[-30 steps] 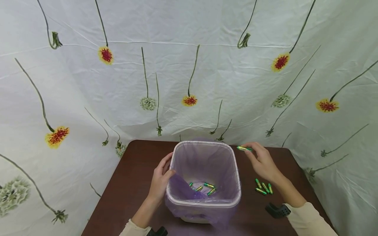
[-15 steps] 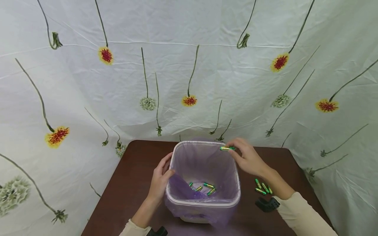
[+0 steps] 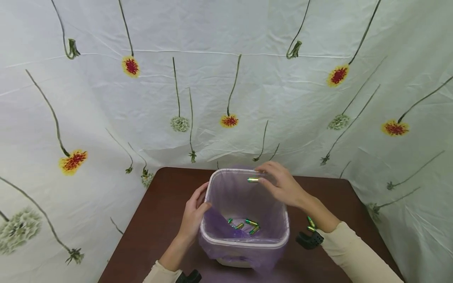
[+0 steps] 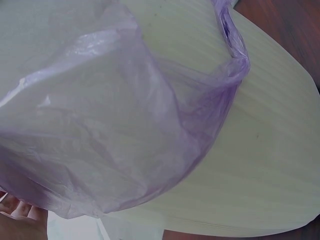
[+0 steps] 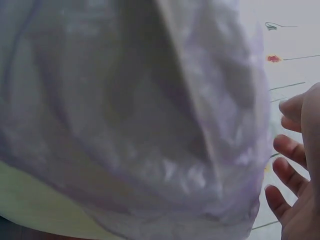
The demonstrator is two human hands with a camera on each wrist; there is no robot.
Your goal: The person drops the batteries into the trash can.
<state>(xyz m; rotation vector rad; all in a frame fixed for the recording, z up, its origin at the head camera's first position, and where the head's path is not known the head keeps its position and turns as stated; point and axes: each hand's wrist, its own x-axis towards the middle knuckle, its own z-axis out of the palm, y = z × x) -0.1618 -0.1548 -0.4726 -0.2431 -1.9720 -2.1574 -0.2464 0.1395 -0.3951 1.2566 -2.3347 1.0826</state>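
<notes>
**A:** What was the right hand (image 3: 283, 186) doing?

**B:** It hung over the far right part of the white plastic bin (image 3: 283, 232), thumb and fingertips pinching a green and gold battery (image 3: 253, 180). The battery lay level, above the open mouth of the bin, near the far rim. In the right wrist view only some loosely spread fingers (image 5: 287, 150) showed beside the liner; the battery was out of sight there.

**A:** And the left hand (image 3: 192, 214)?

**B:** It gripped the bin's left rim, thumb hooked inside over the purple bag liner (image 3: 219, 226), fingers curled against the outer wall. The left wrist view showed mostly liner (image 4: 115, 130) bunched over the pale bin wall (image 4: 260, 165), with a few fingertips (image 4: 20, 210) at the lower left corner.

**A:** Anything inside the bin?

**B:** Several batteries (image 3: 247, 225) of the same green and gold kind lay on the bottom. More loose batteries (image 3: 310, 223) lay on the brown table (image 3: 159, 204) to the right of the bin, partly hidden by the right forearm.

**A:** What was behind it all?

**B:** A white cloth (image 3: 226, 78) printed with long-stemmed flowers.
</notes>
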